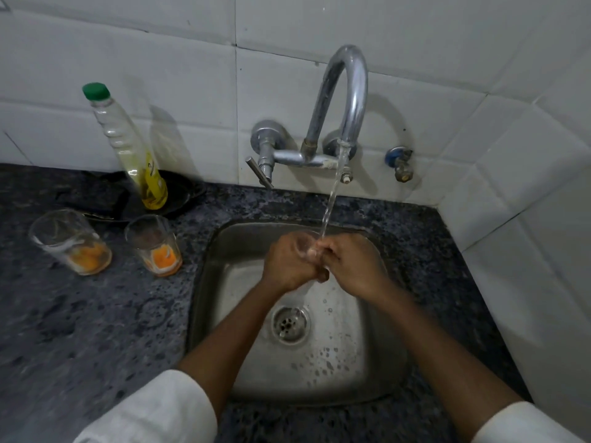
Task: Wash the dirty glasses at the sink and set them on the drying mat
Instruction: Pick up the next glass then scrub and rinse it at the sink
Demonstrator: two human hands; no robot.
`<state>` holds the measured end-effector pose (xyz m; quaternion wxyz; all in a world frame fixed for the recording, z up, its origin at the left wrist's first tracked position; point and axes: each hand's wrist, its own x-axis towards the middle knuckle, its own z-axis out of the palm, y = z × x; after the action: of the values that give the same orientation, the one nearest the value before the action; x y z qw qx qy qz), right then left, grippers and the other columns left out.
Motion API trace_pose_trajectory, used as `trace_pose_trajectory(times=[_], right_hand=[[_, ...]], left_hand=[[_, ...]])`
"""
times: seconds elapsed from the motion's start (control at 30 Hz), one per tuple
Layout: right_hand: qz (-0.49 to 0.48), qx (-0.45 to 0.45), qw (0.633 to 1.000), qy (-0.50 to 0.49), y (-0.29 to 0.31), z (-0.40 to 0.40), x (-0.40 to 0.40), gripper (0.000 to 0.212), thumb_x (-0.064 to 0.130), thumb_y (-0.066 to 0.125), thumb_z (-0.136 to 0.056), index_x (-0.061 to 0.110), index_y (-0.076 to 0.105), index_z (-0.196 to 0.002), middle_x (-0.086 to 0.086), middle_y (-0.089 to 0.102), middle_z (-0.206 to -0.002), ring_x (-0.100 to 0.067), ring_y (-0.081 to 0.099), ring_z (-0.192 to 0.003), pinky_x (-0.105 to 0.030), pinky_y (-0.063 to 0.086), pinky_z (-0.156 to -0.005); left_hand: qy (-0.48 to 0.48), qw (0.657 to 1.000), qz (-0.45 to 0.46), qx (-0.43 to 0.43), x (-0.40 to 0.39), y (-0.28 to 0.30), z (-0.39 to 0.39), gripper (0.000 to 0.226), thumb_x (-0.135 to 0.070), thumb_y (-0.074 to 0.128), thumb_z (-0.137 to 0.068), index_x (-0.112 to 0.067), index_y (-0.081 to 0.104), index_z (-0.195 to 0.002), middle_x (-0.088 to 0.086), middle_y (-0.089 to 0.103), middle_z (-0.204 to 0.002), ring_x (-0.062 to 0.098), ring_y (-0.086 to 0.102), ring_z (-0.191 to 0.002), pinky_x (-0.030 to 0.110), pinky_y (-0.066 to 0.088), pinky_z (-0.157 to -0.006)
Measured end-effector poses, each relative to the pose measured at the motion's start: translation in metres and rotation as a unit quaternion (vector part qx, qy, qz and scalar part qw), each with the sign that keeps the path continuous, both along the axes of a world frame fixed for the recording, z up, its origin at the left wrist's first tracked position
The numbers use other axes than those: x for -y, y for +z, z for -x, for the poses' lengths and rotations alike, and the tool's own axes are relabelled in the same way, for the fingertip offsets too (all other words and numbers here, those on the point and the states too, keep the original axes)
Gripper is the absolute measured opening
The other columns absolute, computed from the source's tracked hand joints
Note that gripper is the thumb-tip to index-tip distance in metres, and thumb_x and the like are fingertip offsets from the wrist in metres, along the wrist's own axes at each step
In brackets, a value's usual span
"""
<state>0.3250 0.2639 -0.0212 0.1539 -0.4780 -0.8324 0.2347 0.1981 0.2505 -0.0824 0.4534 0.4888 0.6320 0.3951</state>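
Observation:
Over the steel sink (pixel 377 372), my left hand (pixel 284 266) grips a clear glass (pixel 305 244) under the running stream from the tap (pixel 345 100). My right hand (pixel 355 266) is against the glass's rim, with fingers curled into or round its mouth; the glass is mostly hidden between both hands. Two dirty glasses with orange residue stand on the counter to the left: one at the far left (pixel 70 241), one nearer the sink (pixel 155 244).
A dish-soap bottle (pixel 128 148) with a green cap leans against the tiled wall, standing on a dark mat or cloth (pixel 105 193) behind the dirty glasses. Dark speckled counter (pixel 80 330) surrounds the sink. A small valve (pixel 399 164) sits right of the tap. Tiled wall closes the right side.

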Motion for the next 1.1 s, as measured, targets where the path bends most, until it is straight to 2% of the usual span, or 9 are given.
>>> trace_pose_trajectory(times=[0.13,0.3,0.4,0.53,0.63,0.73,0.83,0.93,1.1], right_hand=[[0.002,-0.038,0.998,-0.049,-0.002,0.000,0.005,0.018,0.014,0.059,-0.093,0.011,0.077,-0.091,0.005,0.072,-0.085,-0.001,0.054,-0.065,0.000,0.036,-0.058],[0.020,-0.095,0.995,-0.004,-0.001,-0.006,0.002,0.015,0.016,0.064,-0.089,0.010,0.076,-0.082,-0.003,0.074,-0.075,-0.001,0.062,-0.064,-0.007,0.040,-0.059],[0.010,-0.067,0.997,-0.035,-0.002,-0.002,0.001,0.019,0.014,0.060,-0.093,0.009,0.074,-0.080,0.001,0.068,-0.068,-0.006,0.057,-0.056,-0.014,0.040,-0.053],[0.012,-0.049,0.995,-0.091,-0.005,0.001,0.002,0.020,0.015,0.057,-0.094,0.011,0.074,-0.085,0.006,0.066,-0.075,0.001,0.053,-0.059,-0.003,0.039,-0.055],[-0.004,-0.093,0.994,-0.061,-0.006,-0.002,0.003,0.024,0.019,0.059,-0.092,0.005,0.070,-0.077,-0.008,0.069,-0.070,-0.016,0.061,-0.062,-0.015,0.039,-0.054],[-0.006,-0.093,0.995,-0.027,-0.005,-0.005,0.002,0.021,0.016,0.060,-0.091,0.007,0.070,-0.075,0.003,0.064,-0.063,0.000,0.059,-0.060,-0.015,0.039,-0.053],[-0.013,-0.033,0.998,-0.049,0.000,-0.001,0.003,0.021,0.011,0.057,-0.093,0.013,0.069,-0.075,0.016,0.047,-0.056,0.006,0.051,-0.052,-0.011,0.035,-0.051],[-0.007,-0.049,0.995,-0.086,-0.003,0.000,0.004,0.019,0.015,0.058,-0.094,0.012,0.073,-0.081,0.014,0.053,-0.062,0.010,0.050,-0.050,-0.003,0.036,-0.053],[0.003,-0.111,0.994,-0.024,-0.004,-0.006,0.000,0.022,0.018,0.063,-0.090,0.010,0.070,-0.071,-0.003,0.063,-0.060,-0.004,0.054,-0.053,-0.019,0.040,-0.053]], left_hand=[[0.082,0.992,-0.050,-0.081,0.002,-0.007,-0.014,0.054,-0.030,0.081,-0.056,-0.023,0.056,-0.104,-0.004,0.068,-0.090,0.016,0.066,-0.082,0.034,0.057,-0.070],[-0.158,0.964,0.015,0.214,-0.005,-0.012,0.022,0.055,0.002,0.076,-0.058,-0.005,0.063,-0.111,0.018,0.068,-0.103,0.031,0.066,-0.098,0.053,0.055,-0.090],[-0.033,0.997,0.004,0.065,-0.002,-0.003,0.000,0.044,-0.026,0.077,-0.048,-0.017,0.070,-0.090,0.013,0.073,-0.092,0.031,0.070,-0.089,0.054,0.057,-0.083],[0.082,0.980,0.007,-0.179,0.004,0.003,-0.020,0.057,-0.051,0.070,-0.058,-0.024,0.056,-0.105,0.001,0.069,-0.098,0.023,0.065,-0.091,0.036,0.054,-0.078],[-0.076,0.996,-0.007,0.035,0.002,-0.004,0.007,0.057,-0.022,0.085,-0.060,-0.020,0.059,-0.110,0.000,0.069,-0.104,0.019,0.066,-0.098,0.044,0.056,-0.088],[-0.153,0.967,0.041,0.200,0.002,-0.014,0.020,0.033,-0.003,0.074,-0.063,-0.015,0.070,-0.093,0.006,0.071,-0.095,0.027,0.067,-0.097,0.042,0.056,-0.088],[-0.005,1.000,0.023,-0.003,0.001,-0.010,0.000,0.042,-0.019,0.085,-0.058,-0.019,0.067,-0.096,-0.001,0.072,-0.091,0.021,0.069,-0.087,0.038,0.058,-0.077],[0.085,0.981,-0.013,-0.173,0.004,-0.010,-0.015,0.059,-0.042,0.084,-0.055,-0.026,0.058,-0.106,-0.008,0.068,-0.094,0.015,0.064,-0.085,0.036,0.056,-0.077],[-0.143,0.975,0.038,0.166,-0.003,-0.011,0.023,0.056,-0.005,0.084,-0.056,-0.017,0.067,-0.107,0.007,0.070,-0.106,0.025,0.067,-0.102,0.048,0.057,-0.089]])
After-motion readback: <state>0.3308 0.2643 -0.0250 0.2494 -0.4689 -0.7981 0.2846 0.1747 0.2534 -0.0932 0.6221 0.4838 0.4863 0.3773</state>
